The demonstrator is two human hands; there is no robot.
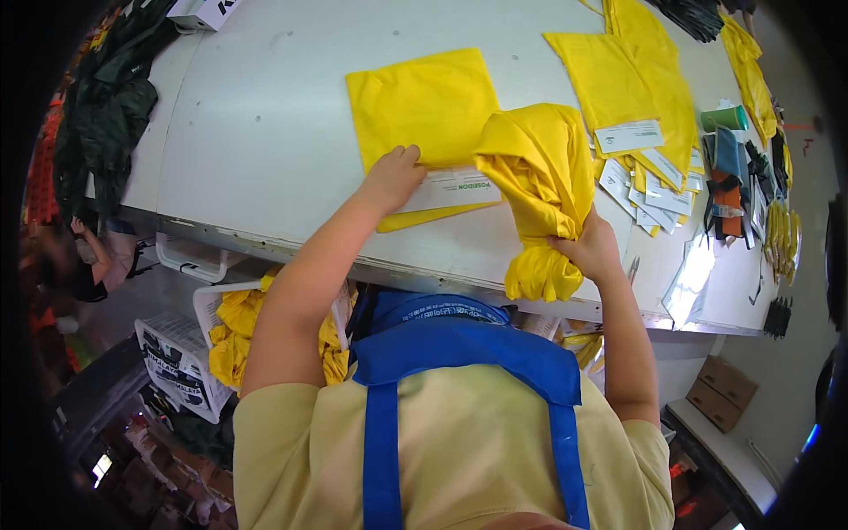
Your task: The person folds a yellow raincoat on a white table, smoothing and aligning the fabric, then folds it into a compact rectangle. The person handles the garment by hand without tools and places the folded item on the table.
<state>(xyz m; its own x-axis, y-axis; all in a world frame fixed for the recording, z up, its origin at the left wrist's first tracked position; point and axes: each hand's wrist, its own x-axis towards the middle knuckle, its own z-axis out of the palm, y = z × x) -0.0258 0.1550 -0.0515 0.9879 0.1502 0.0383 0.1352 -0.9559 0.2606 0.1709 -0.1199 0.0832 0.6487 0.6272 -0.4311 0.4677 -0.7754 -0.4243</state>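
1. Gripping a gathered yellow bundle (539,168), the right hand (594,251) has its fingers wrapped round the lower, narrower part. The bundle stands just right of the flat yellow pouch (424,106), which serves as landmark below.
2. Left hand (395,179) sits on the near side of the pouch, fingers curled over the cloth edge. Cannot tell whether it pinches that edge or merely presses on it.
3. Pouch lies flat on the table (265,132), white printed card (452,188) along its near side, a yellow flap (433,217) showing beyond the card toward the wearer. Card loose or attached: not clear.
4. Bundle overlaps the pouch's right edge in this view; contact cannot be told.
5. Right of the pouch: more yellow pouches (618,79) and a spread of white cards (654,190). Left of the pouch, well apart: dark garments (106,132). Below table level, left of the pouch: a basket holding yellow fabric (234,318).
6. Judgement: step in hand looks like readying pouch and bundle to meet; bundle outside, insertion not yet done.
7. Judgement: next move probably calls for lifting the pouch's near edge with the left hand, opening a mouth, and guiding the bundle in without dragging the card.
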